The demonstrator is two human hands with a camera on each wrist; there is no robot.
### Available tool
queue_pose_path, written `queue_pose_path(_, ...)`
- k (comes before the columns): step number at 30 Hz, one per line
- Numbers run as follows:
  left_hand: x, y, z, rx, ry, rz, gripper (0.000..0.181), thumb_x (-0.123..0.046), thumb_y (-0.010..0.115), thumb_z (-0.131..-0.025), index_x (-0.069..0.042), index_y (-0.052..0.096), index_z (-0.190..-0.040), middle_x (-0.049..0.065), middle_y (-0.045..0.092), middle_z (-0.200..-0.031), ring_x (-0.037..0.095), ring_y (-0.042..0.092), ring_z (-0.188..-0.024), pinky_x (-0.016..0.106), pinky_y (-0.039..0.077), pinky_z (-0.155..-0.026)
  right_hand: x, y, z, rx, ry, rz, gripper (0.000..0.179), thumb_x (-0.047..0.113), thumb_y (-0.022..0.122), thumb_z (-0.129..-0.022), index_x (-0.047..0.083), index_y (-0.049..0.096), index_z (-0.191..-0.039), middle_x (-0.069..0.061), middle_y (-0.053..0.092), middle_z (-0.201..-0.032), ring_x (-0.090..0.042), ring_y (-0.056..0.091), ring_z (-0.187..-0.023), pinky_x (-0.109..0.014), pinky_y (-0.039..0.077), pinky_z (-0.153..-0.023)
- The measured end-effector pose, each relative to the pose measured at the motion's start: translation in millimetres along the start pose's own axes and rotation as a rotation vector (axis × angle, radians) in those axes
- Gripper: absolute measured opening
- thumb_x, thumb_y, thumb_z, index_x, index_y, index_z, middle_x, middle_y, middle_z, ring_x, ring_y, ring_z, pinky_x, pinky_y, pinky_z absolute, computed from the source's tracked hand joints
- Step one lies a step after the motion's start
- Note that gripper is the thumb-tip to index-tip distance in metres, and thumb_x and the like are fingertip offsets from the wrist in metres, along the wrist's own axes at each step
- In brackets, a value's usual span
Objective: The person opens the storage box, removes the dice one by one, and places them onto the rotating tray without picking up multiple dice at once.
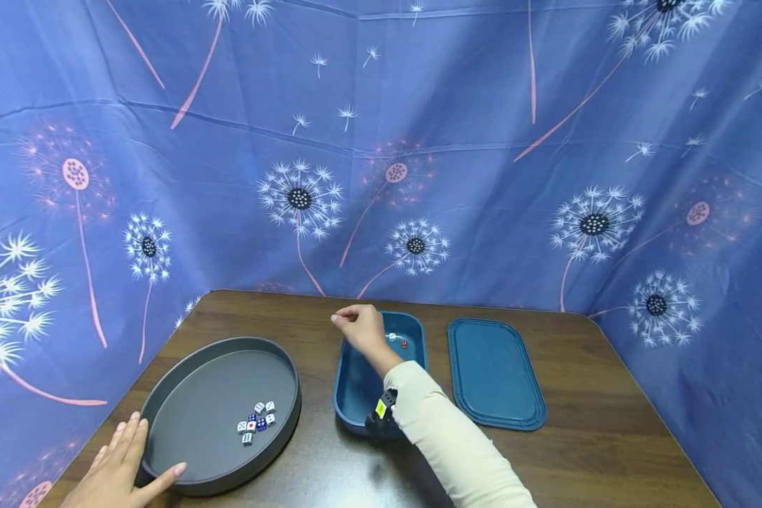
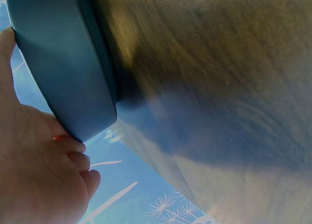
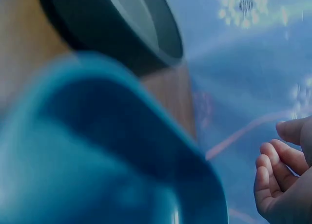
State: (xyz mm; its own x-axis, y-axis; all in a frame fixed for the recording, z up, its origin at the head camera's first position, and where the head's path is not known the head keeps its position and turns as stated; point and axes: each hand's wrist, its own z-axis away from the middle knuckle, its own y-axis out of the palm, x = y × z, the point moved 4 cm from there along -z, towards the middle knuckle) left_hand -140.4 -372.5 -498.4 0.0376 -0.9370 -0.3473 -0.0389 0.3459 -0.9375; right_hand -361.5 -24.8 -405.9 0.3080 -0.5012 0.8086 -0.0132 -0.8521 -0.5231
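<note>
My left hand (image 1: 116,462) rests against the outer wall of a round dark grey tray (image 1: 212,388), its fingers straight and the thumb at the near rim. The left wrist view shows that hand (image 2: 46,160) touching the tray's wall (image 2: 63,58). Inside the tray, several small white and blue dice (image 1: 254,422) lie together at the right. My right hand (image 1: 362,330) is over the far left rim of a deep blue tub (image 1: 355,388). In the right wrist view its fingers (image 3: 273,173) curl loosely, the thumb apart, nothing showing between. A white die (image 1: 391,337) and a red die (image 1: 404,344) lie in the tub.
A flat blue lid (image 1: 497,374) lies on the brown wooden table (image 1: 584,416), right of the tub. Behind the table hangs a blue cloth (image 1: 482,233) with a dandelion print. My right forearm sleeve (image 1: 457,444) crosses over the tub's near right corner.
</note>
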Motion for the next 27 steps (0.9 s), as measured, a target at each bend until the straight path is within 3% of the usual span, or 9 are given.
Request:
queue_pose_path(4, 0.0, -0.4, 0.3, 0.005, -0.004, 0.001, 0.106, -0.057, 0.054, -0.090, 0.025, 0.009, -0.140, 0.045, 0.001, -0.146, 0.056, -0.012, -0.136, 0.067, -0.016, -0.104, -23.8, -20.2, -11.0, -0.077, 0.070, 0.067, 0.015, 0.021, 0.072, -0.087, 0.007, 0.077, -0.091, -0.006, 0.073, -0.082, -0.019, 0.067, -0.074, -0.028, 0.053, -0.062)
queue_pose_path(9, -1.8, -1.7, 0.6, 0.004, -0.006, 0.008, 0.105, -0.056, 0.055, -0.090, 0.024, 0.010, -0.141, 0.044, 0.001, -0.147, 0.055, -0.012, -0.137, 0.067, -0.015, -0.104, -52.8, -34.4, -15.3, -0.140, 0.230, 0.109, 0.017, 0.022, 0.071, -0.087, 0.007, 0.077, -0.091, -0.007, 0.074, -0.085, -0.023, 0.068, -0.078, -0.038, 0.054, -0.073)
queue_pose_path(12, -3.2, -2.4, 2.3, 0.006, -0.009, 0.016, 0.106, -0.057, 0.054, -0.090, 0.023, 0.007, -0.142, 0.043, 0.000, -0.148, 0.054, -0.013, -0.137, 0.063, -0.019, -0.105, -67.6, -35.9, -14.5, -0.174, 0.277, 0.130, 0.015, 0.020, 0.072, -0.085, 0.006, 0.076, -0.087, -0.007, 0.073, -0.083, -0.026, 0.068, -0.082, -0.044, 0.051, -0.080)
queue_pose_path(13, -3.6, -2.5, 2.8, 0.007, -0.009, 0.018, 0.106, -0.057, 0.054, -0.091, 0.022, 0.006, -0.142, 0.043, 0.000, -0.148, 0.054, -0.014, -0.137, 0.062, -0.020, -0.105, -72.8, -35.3, -14.4, -0.197, 0.263, 0.148, 0.014, 0.021, 0.073, -0.084, 0.007, 0.076, -0.084, -0.007, 0.073, -0.080, -0.026, 0.067, -0.079, -0.043, 0.051, -0.077)
queue_pose_path(19, -6.9, -3.4, 3.7, 0.004, -0.006, 0.017, 0.105, -0.056, 0.055, -0.091, 0.021, 0.006, -0.143, 0.043, 0.001, -0.148, 0.054, -0.013, -0.137, 0.061, -0.020, -0.105, -90.1, -31.4, -9.3, -0.217, 0.300, 0.229, 0.015, 0.020, 0.073, -0.082, 0.006, 0.075, -0.077, -0.009, 0.072, -0.078, -0.030, 0.066, -0.082, -0.045, 0.051, -0.080)
queue_pose_path(24, -8.9, -4.5, 4.4, -0.005, 0.001, 0.012, 0.105, -0.055, 0.056, -0.090, 0.021, 0.007, -0.143, 0.044, 0.003, -0.148, 0.054, -0.011, -0.138, 0.051, -0.028, -0.104, -98.1, -29.1, -5.6, -0.194, 0.355, 0.269, 0.016, 0.020, 0.073, -0.083, 0.004, 0.075, -0.084, -0.013, 0.072, -0.089, -0.033, 0.066, -0.093, -0.047, 0.049, -0.088)
queue_pose_path(27, -9.7, -5.2, 4.7, -0.003, -0.002, 0.012, 0.105, -0.055, 0.055, -0.090, 0.021, 0.007, -0.143, 0.043, 0.003, -0.148, 0.053, -0.012, -0.138, 0.052, -0.028, -0.104, -100.8, -28.2, -4.5, -0.176, 0.380, 0.283, 0.019, 0.019, 0.073, -0.083, 0.002, 0.075, -0.090, -0.015, 0.072, -0.095, -0.034, 0.065, -0.097, -0.047, 0.049, -0.089)
